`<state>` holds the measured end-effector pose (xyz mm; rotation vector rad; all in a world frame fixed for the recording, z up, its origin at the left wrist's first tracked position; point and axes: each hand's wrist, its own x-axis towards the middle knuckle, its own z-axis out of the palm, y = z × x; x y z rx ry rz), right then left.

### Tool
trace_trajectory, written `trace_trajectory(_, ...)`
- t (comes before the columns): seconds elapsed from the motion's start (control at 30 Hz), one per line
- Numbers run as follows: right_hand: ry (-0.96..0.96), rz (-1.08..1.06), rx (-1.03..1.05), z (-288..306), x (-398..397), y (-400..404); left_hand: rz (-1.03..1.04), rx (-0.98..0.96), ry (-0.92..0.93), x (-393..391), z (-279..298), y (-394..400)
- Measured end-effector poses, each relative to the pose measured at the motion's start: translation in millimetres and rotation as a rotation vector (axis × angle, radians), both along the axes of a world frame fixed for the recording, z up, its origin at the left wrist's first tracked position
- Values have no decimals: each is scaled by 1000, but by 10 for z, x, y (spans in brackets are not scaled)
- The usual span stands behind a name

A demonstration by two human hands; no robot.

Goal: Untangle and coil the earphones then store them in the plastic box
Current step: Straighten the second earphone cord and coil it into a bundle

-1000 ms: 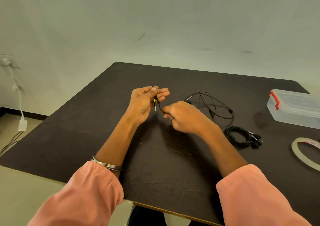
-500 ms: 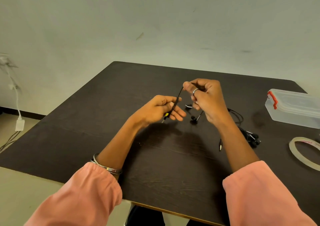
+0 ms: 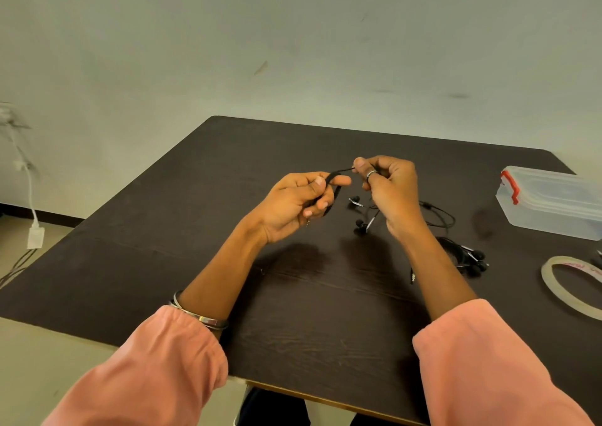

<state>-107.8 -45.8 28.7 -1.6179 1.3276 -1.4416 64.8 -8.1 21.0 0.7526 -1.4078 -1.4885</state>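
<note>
My left hand (image 3: 301, 202) grips the plug end of a black earphone cable (image 3: 337, 184), which loops over its fingers. My right hand (image 3: 389, 187) pinches the same cable a little further along, just right of the left hand and above the table. The rest of that cable and its two earbuds (image 3: 360, 226) trail down onto the dark table (image 3: 202, 230) below my right hand. A second, bundled black earphone set (image 3: 469, 256) lies to the right of my right forearm. The clear plastic box (image 3: 553, 204) with a red latch stands shut at the right edge.
A roll of clear tape (image 3: 566, 282) lies at the right, in front of the box. A white charger and cable (image 3: 34, 236) hang on the wall at the far left, beyond the table's edge.
My right hand has carried the cable up and round towards my left hand, laying a turn over the left fingers. Both hands have risen slightly and come closer together.
</note>
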Motion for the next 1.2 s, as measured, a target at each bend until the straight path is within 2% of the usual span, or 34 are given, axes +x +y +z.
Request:
trace_trajectory(0.13, 305, 68, -69, -48, 52, 30, 72, 61, 210, 37, 17, -42)
trace_trajectory(0.27, 672, 307, -88, -116, 157, 68, 221, 58, 338, 156, 41, -112)
trace_trajectory(0.43, 978, 466, -129, -153, 380, 184, 433, 52, 329, 277, 58, -142)
trace_trajectory(0.53, 1050, 507, -182, -125, 448, 236, 521, 25, 241, 305, 39, -171)
trace_trajectory(0.7, 927, 565, -184, -63, 418, 275, 549, -4, 41, 269, -5, -180)
trace_trajectory(0.77, 802, 521, -191, 17, 384, 310, 519, -8, -23, 245, -19, -168)
trace_trajectory(0.87, 520, 446, -81, 128, 300, 340, 458, -50, -197, 223, -43, -155)
trace_trajectory(1.03, 198, 289, 24, 202, 185, 286, 144, -125, -361, 156, -24, -78)
trace_trajectory(1.1, 153, 262, 19, 196, 138, 251, 36, -141, -395, 135, -7, -49)
trace_trajectory(1.2, 148, 249, -33, 184, 92, 208, -21, -148, -403, 122, -5, -30)
